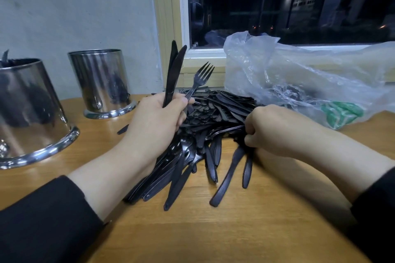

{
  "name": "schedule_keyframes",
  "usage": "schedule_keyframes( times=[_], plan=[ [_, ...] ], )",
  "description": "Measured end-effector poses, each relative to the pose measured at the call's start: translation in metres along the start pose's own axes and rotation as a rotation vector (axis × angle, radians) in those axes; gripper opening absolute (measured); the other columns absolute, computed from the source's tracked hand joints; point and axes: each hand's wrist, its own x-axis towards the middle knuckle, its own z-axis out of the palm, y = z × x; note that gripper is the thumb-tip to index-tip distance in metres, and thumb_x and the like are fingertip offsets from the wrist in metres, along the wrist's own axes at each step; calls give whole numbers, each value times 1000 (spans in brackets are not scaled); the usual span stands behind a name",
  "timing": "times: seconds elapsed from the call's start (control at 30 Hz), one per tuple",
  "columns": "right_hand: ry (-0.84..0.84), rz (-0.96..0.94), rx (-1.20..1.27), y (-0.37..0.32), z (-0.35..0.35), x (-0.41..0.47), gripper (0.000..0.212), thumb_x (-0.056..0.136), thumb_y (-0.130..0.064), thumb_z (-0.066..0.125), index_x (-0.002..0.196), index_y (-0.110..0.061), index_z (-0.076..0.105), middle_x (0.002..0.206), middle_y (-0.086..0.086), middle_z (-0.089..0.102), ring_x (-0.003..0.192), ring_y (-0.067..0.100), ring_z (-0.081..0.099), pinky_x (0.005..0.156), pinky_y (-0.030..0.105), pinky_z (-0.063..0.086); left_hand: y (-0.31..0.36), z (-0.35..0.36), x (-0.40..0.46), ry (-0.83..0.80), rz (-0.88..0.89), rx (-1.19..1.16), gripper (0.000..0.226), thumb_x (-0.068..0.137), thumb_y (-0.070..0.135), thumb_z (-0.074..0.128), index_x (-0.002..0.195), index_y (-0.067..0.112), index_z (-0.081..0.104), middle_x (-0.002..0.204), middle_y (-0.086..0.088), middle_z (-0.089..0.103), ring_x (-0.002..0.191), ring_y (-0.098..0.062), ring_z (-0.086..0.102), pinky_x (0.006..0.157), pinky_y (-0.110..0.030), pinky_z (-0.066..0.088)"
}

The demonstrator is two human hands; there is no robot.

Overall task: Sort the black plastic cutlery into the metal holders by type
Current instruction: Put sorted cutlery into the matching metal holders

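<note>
The cutlery is seen to be glossy black throughout, and the two holders are shiny silver metal with dark reflections. The desk is shown in light brown wood grain, the bag in clear plastic with green print, and the sleeves in black.

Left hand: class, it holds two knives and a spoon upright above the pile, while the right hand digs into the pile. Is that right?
Not quite. In the head view the left hand holds two knives and a fork, not a spoon; its tines are plain. The right hand does dig into the pile.
</note>
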Motion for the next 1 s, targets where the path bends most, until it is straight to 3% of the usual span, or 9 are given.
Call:
schedule_keyframes(
  times=[0.2,0.3,0.43,0.53,0.67,0.73,0.83,0.9,1.0],
  plan=[
    [78,19,49,8,-26,-9,18,85,-29,62,79,-12,66,74,10,65,72,29,62,58,30,47,-2,-2,0,-8,23,61,23,104,27,57,98,11,72,61,5,51,43,-3,39,45,-13,32],
    [213,19,211,18,-32,-7,17,84,-30,61,73,-17,66,67,7,65,66,26,61,59,34,50,-1,-3,0,5,46,87,29,101,29,62,91,3,70,63,1,56,44,-4,40,48,-16,32],
    [506,-38,397,26,-35,-5,20,86,-32,58,71,-20,62,62,-3,60,59,15,55,53,30,40,0,-4,0,41,66,98,33,100,34,63,88,4,69,66,-6,60,48,-10,39,53,-28,31],
    [651,-122,511,26,-35,-7,23,92,-30,60,73,-18,61,59,-1,56,55,14,50,54,32,37,2,-3,-1,56,53,89,26,102,30,61,94,7,71,63,0,62,53,-14,46,53,-25,39],
    [493,-226,740,20,-26,-6,27,96,-37,61,78,-18,65,65,2,65,63,30,60,63,47,51,2,-1,-3,16,58,93,20,102,27,61,94,12,72,67,3,70,58,-13,62,73,-32,54],
    [434,-236,798,17,-19,-6,28,97,-35,61,79,-14,67,66,0,68,63,26,63,66,44,52,3,0,-5,-27,50,129,19,101,26,63,93,13,73,74,1,74,62,-13,66,77,-34,55],
    [428,-198,907,12,-12,-4,22,97,-26,64,84,-10,69,67,0,71,60,14,63,65,24,50,4,1,-8,-124,25,193,18,101,25,62,92,16,74,79,0,76,62,-17,68,71,-37,57],
    [440,-162,1043,9,-9,-3,18,96,-19,66,86,-5,68,70,8,72,58,13,63,62,23,51,5,2,-11,-188,21,217,21,102,26,60,90,17,74,78,-1,76,58,-16,66,64,-32,53],
    [485,-115,1117,6,-6,0,15,94,-18,70,84,-7,65,68,8,72,55,12,63,61,25,52,4,3,-13,-240,16,214,28,105,28,55,89,14,73,60,3,70,42,-7,51,53,-12,41]
  ],
)
